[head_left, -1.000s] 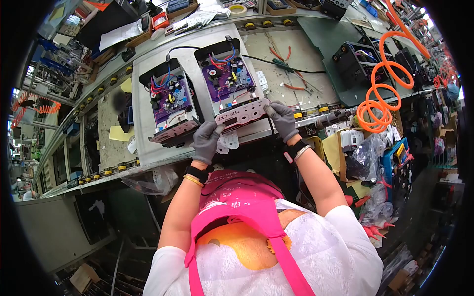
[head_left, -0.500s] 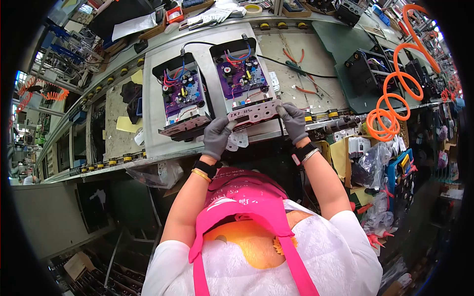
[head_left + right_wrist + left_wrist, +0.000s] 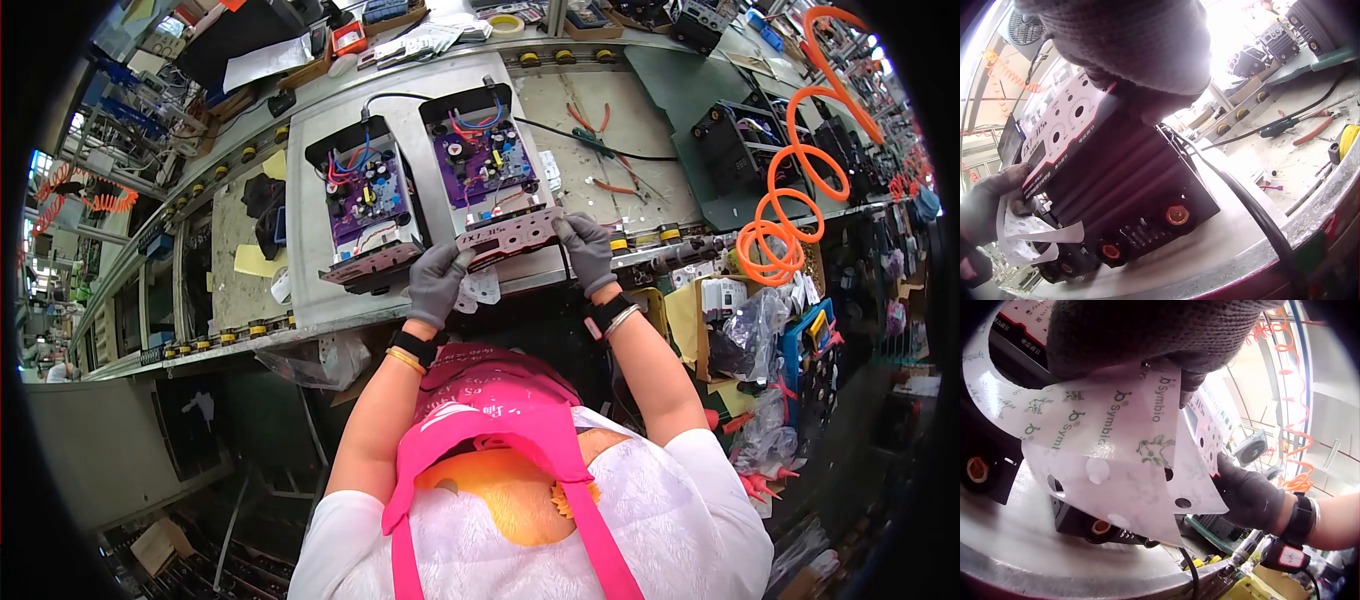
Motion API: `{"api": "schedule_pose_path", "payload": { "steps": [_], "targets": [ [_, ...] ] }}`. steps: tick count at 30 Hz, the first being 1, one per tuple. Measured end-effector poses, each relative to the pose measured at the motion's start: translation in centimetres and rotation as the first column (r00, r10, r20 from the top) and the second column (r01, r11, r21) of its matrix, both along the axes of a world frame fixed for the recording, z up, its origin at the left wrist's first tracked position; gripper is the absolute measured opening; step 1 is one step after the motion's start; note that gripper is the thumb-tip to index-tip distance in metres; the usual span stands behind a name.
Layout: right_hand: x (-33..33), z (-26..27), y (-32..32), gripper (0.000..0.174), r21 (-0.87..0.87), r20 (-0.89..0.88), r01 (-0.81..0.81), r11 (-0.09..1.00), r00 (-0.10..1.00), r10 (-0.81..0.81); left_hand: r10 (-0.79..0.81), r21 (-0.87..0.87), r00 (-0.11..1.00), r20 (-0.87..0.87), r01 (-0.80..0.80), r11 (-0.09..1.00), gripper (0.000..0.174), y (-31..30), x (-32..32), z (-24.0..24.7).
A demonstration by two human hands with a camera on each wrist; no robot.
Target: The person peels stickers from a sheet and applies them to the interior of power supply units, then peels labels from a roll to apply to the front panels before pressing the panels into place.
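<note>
Two open units with purple circuit boards sit on a grey metal plate (image 3: pixel 305 285). Across the front of the right unit (image 3: pixel 482 152) lies a pale panel label (image 3: pixel 510 232) printed "ZX7-315". My gloved left hand (image 3: pixel 437 280) is at the label's left end and pinches a white "symbio" backing sheet (image 3: pixel 1116 444) that hangs below it. My gloved right hand (image 3: pixel 583 248) curls over the label's right end, at the top corner of the unit's black front (image 3: pixel 1129 194). The left unit (image 3: pixel 362 195) stands untouched beside it.
Red-handled pliers (image 3: pixel 590 125) and a black cable (image 3: pixel 600 148) lie on the bench right of the plate. An orange coiled hose (image 3: pixel 790 200) hangs at the right, above bins and bags. A powered screwdriver (image 3: pixel 690 250) rests along the bench edge.
Both hands stay at the two ends of the label. The label has settled a little lower against the right unit's front, and the view has shifted slightly.
</note>
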State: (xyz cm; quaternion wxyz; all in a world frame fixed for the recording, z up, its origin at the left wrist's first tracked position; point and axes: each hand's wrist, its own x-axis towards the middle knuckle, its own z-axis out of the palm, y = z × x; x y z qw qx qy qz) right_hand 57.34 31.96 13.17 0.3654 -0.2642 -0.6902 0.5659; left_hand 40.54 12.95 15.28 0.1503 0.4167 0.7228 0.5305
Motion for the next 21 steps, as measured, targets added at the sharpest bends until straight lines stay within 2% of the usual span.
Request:
{"api": "schedule_pose_path", "payload": {
  "steps": [1,3,14,21],
  "targets": [
    [-0.1,0.0,-0.1,0.016,-0.006,0.001,0.006,1.000,1.000,-0.006,0.000,-0.024,1.000,-0.013,0.000,1.000,0.015,0.0,-0.1,-0.1],
    [-0.2,0.3,-0.1,0.017,-0.013,0.007,0.028,1.000,1.000,-0.027,-0.001,0.032,0.998,0.070,-0.001,0.999,0.017,0.2,0.2,0.0],
    [-0.4,0.5,-0.5,0.020,-0.014,0.035,0.073,0.997,0.997,-0.072,0.025,0.046,0.992,0.120,-0.031,0.998,0.024,0.5,0.3,0.1],
    [-0.4,0.7,-0.4,0.022,-0.001,0.062,0.084,0.996,0.995,-0.084,0.031,0.008,0.998,-0.053,-0.031,0.999,0.027,0.6,0.0,0.5]
  ]
}}
